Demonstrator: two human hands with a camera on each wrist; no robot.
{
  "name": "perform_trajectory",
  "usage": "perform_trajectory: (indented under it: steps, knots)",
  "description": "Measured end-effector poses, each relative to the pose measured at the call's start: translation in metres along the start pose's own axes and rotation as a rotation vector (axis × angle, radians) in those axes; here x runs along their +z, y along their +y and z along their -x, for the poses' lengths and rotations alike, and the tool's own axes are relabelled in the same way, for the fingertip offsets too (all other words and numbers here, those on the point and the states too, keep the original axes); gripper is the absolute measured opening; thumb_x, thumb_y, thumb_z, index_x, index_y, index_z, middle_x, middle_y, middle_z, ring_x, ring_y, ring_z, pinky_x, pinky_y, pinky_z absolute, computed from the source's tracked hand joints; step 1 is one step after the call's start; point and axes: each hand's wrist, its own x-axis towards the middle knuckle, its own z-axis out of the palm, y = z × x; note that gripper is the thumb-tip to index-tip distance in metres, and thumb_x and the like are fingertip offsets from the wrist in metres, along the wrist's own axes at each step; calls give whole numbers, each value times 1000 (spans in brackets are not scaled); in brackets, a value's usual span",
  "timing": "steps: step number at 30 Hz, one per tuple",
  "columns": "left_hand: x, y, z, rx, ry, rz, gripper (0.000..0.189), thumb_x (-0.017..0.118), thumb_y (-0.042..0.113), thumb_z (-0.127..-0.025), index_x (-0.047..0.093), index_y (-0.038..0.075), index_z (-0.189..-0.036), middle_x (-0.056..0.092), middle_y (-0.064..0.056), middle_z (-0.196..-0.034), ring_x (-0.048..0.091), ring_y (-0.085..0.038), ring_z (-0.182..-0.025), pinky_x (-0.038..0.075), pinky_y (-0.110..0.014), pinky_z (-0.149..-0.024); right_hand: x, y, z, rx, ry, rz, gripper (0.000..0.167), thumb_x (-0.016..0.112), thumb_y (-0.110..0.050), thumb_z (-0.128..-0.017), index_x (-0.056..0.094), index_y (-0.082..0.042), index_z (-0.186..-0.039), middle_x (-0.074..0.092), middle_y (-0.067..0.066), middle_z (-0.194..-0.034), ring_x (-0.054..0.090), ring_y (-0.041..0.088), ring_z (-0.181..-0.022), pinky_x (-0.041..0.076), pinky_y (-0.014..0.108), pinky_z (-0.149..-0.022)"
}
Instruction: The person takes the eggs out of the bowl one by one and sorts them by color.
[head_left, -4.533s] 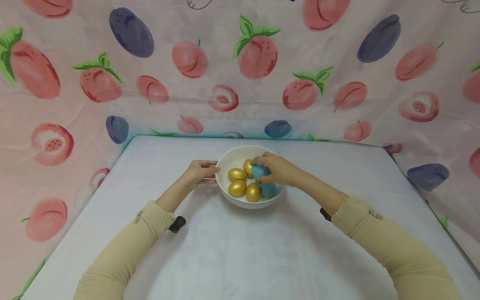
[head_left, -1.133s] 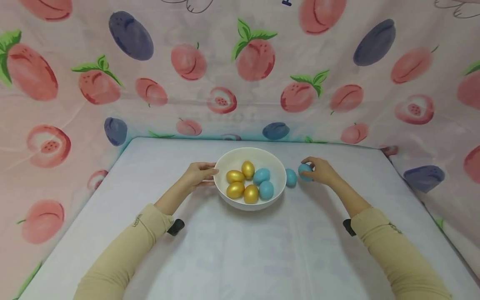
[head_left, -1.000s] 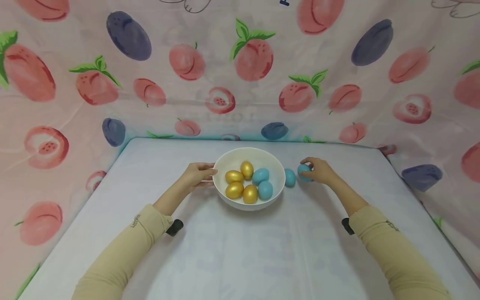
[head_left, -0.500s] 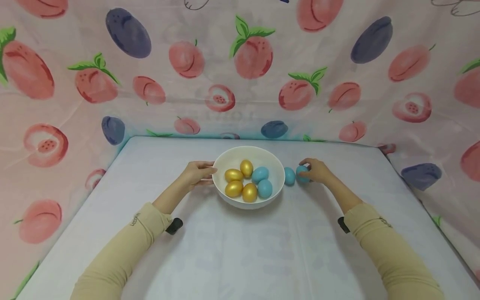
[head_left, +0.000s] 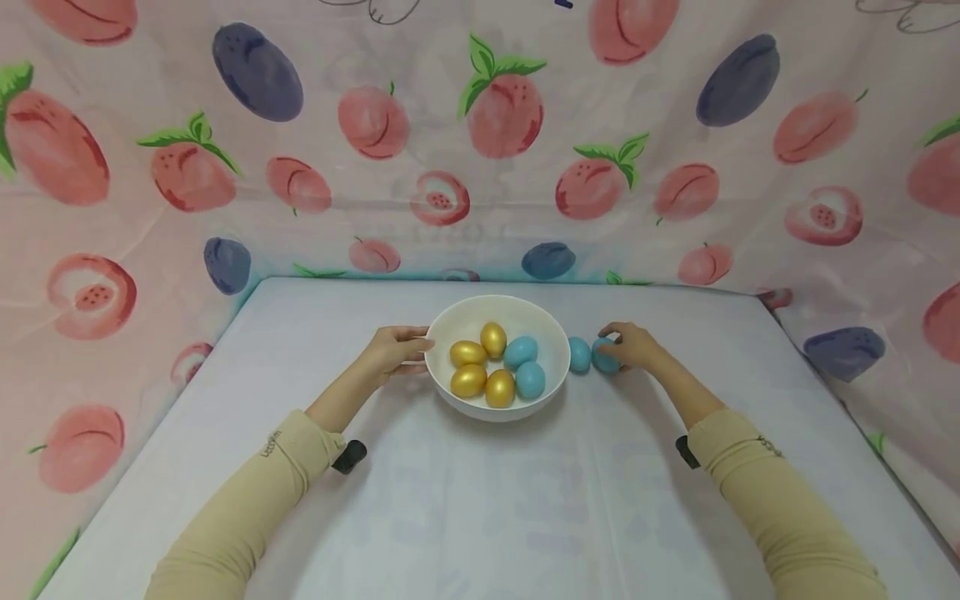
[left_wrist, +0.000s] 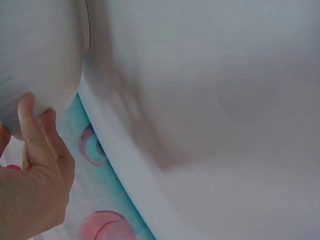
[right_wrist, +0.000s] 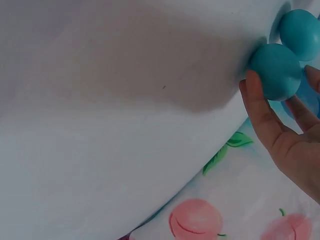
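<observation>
A white bowl (head_left: 498,412) stands mid-table, with several gold eggs (head_left: 468,381) in its left part and two blue eggs (head_left: 530,379) in its right part. My left hand (head_left: 392,350) holds the bowl's left side, thumb at the rim and fingers against the outer wall. In the left wrist view, fingertips (left_wrist: 31,100) touch the bowl's wall (left_wrist: 45,55). Right of the bowl, my right hand (head_left: 636,346) grips a blue egg (right_wrist: 275,71) at table level between thumb and fingers. Between that egg and the bowl sits another blue egg (head_left: 579,355).
The white-covered table (head_left: 495,508) extends in front of the bowl and to both sides. A fruit-printed cloth (head_left: 450,108) hangs behind and along the sides. Black wrist devices (head_left: 349,457) show at both cuffs.
Earlier my right hand was inside the bowl with a blue egg. Since then it has come out to the right and lowered an egg beside the other one. The left hand stays at the rim.
</observation>
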Motion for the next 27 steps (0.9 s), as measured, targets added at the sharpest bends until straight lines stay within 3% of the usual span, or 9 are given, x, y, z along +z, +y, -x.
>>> perform_trajectory:
  steps: [8, 21, 27]
  knots:
    - [1, 1, 0, 3, 4, -3, 48, 62, 11, -90, 49, 2, -136, 56, -18, -126, 63, -6, -74, 61, -23, -71, 1, -1, -1, 4, 24, 8, 43, 48, -21, -97, 46, 9, -128, 48, 38, -121, 57, 45, -102, 62, 37, -66]
    - [1, 2, 1, -16, 4, -9, 49, 62, 11, -90, 47, 2, -137, 52, -21, -132, 65, -13, -86, 61, -27, -76, -1, 1, 0, -11, 72, 49, 42, 49, -22, -96, 51, 9, -124, 54, 36, -114, 63, 33, -81, 61, 37, -64]
    - [1, 2, 1, -27, 7, -11, 49, 62, 12, -90, 48, 3, -137, 51, -21, -134, 64, -17, -93, 61, -28, -77, -5, 0, -1, -9, 68, 55, 42, 50, -23, -95, 52, 9, -123, 55, 35, -113, 62, 32, -82, 61, 34, -62]
